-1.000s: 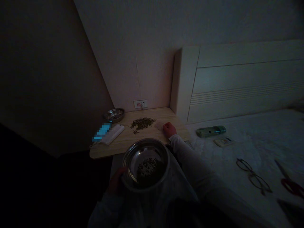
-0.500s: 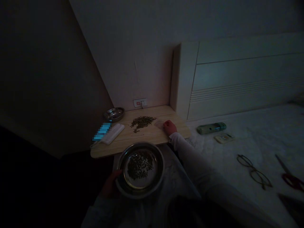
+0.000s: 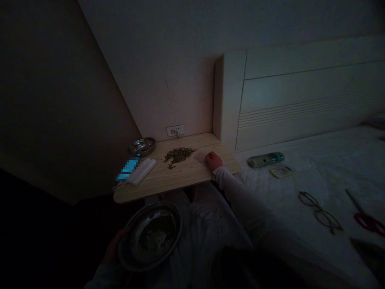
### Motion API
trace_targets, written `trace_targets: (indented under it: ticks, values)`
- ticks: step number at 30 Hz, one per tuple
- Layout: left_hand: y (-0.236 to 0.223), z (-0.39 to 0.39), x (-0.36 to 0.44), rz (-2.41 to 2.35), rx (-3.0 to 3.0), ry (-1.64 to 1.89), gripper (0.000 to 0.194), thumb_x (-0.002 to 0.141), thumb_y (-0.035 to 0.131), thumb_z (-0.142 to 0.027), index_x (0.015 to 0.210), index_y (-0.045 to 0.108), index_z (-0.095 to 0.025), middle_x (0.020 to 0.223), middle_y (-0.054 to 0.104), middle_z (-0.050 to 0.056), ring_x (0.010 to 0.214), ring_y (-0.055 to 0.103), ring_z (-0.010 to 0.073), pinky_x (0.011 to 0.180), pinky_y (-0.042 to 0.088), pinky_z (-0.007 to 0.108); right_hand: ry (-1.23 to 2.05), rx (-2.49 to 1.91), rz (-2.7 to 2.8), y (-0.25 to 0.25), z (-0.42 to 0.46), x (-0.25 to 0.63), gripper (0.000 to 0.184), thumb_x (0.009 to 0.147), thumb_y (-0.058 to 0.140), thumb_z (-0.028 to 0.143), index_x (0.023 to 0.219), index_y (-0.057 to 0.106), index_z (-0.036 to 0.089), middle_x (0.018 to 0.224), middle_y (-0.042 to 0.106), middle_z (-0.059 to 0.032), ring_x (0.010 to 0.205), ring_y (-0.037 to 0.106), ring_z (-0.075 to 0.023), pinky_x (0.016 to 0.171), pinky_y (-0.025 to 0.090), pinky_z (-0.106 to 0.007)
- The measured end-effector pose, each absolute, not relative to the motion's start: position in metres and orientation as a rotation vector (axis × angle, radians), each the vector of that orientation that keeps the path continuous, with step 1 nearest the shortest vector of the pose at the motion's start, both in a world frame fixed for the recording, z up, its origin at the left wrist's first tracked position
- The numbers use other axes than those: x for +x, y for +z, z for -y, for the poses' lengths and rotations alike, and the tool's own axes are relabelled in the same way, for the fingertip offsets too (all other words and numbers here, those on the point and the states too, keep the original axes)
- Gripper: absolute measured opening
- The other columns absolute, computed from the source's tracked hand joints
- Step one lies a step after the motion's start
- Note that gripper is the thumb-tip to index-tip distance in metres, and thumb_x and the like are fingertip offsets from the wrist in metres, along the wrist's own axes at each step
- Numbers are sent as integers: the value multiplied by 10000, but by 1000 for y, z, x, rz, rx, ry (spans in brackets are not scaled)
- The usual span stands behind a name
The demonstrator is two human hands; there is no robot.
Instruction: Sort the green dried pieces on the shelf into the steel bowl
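My left hand (image 3: 116,243) grips the rim of a round steel bowl (image 3: 179,224), its fingers partly hidden beneath the metal. Dark small grains (image 3: 156,237) lie in the bowl, blurred in the dim light. On the wooden table (image 3: 156,186), my right hand (image 3: 214,161) is closed around the edge of a thin, see-through piece of plastic (image 3: 199,157) resting on the surface. Just left of the plastic, a loose pile of greenish-brown grains (image 3: 179,155) is spread over the wood.
A second steel bowl (image 3: 142,147) stands at the table's back left, near a lit phone (image 3: 128,169) and a white power bank (image 3: 142,171). On the bed to the right lie a green bottle-like case (image 3: 266,159), a small pale packet (image 3: 281,171), glasses (image 3: 319,212) and red-handled scissors (image 3: 365,216).
My left hand has carried the bowl leftward and down, away from the table edge, and the grains in it have shifted. My right hand stays by the plastic piece.
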State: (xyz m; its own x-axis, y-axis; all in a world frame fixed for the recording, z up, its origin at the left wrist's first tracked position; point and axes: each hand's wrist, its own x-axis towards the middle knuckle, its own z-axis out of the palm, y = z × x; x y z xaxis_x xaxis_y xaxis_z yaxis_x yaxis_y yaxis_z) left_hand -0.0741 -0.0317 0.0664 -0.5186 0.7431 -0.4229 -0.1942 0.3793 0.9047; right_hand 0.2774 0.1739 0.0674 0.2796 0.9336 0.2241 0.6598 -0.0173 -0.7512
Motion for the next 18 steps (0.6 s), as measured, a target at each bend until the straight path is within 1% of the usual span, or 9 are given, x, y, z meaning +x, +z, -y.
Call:
trace_targets:
  ticks: [2, 3, 6, 8, 11, 12, 14, 16, 18]
  values:
    - [54, 31, -81, -1729, 320, 1253, 140, 565, 491, -141, 451, 546, -203, 478, 590, 2, 822, 553, 228, 836, 365, 359, 448, -1750, 1450, 68, -174, 277, 159, 702, 408, 294, 759, 499, 176, 679, 574, -16, 625, 501, -119, 565, 342, -222]
    - [48, 30, -81, -1685, 333, 1284, 127, 558, 493, -124, 479, 553, -205, 505, 601, -2, 868, 539, 224, 842, 362, 348, 450, -1748, 1446, 68, -174, 277, 160, 703, 408, 294, 758, 501, 176, 676, 574, -16, 626, 502, -119, 569, 345, -223]
    - [34, 27, -70, -1562, 254, 1316, 160, 528, 494, -72, 516, 542, -224, 488, 592, -16, 910, 525, 226, 820, 386, 350, 444, -1736, 1441, 69, -173, 277, 160, 702, 409, 295, 754, 505, 177, 673, 574, -14, 637, 505, -118, 581, 350, -222]
    - [29, 23, -54, -1463, 213, 1258, 188, 531, 486, -57, 575, 550, -229, 513, 603, -12, 888, 540, 229, 787, 411, 363, 436, -1730, 1434, 68, -173, 276, 160, 700, 412, 295, 752, 508, 177, 680, 574, -14, 640, 504, -115, 582, 352, -219]
    - [30, 15, -25, -1364, 189, 1177, 183, 566, 483, -75, 693, 567, -178, 605, 633, 33, 840, 559, 259, 744, 426, 417, 421, -1740, 1420, 68, -173, 276, 160, 695, 419, 297, 745, 511, 176, 680, 573, -14, 636, 503, -114, 581, 355, -218]
    - [31, 12, -16, -1318, 158, 1154, 211, 574, 472, -68, 736, 566, -164, 594, 629, 34, 812, 570, 257, 739, 426, 426, 423, -1739, 1420, 68, -174, 276, 159, 694, 421, 297, 745, 512, 177, 675, 573, -13, 635, 504, -113, 582, 356, -218]
    - [33, 7, -3, -1162, 198, 1162, 292, 575, 464, -45, 835, 551, -145, 636, 641, 34, 781, 581, 243, 740, 426, 419, 436, -1727, 1423, 68, -174, 277, 157, 693, 420, 293, 747, 510, 177, 663, 573, -10, 633, 505, -111, 585, 358, -217]
    - [35, 2, 5, -1127, 185, 1121, 328, 556, 461, -23, 859, 541, -122, 621, 639, 42, 766, 585, 238, 728, 433, 405, 454, -1714, 1414, 68, -174, 277, 160, 693, 417, 294, 752, 509, 177, 656, 574, -8, 626, 507, -108, 580, 359, -215]
    - [36, -1, 11, -1134, 175, 1074, 332, 535, 460, -14, 842, 543, -109, 619, 639, 51, 775, 582, 240, 716, 439, 395, 465, -1705, 1395, 67, -174, 277, 170, 692, 416, 304, 756, 507, 176, 649, 574, -7, 613, 508, -108, 572, 360, -216]
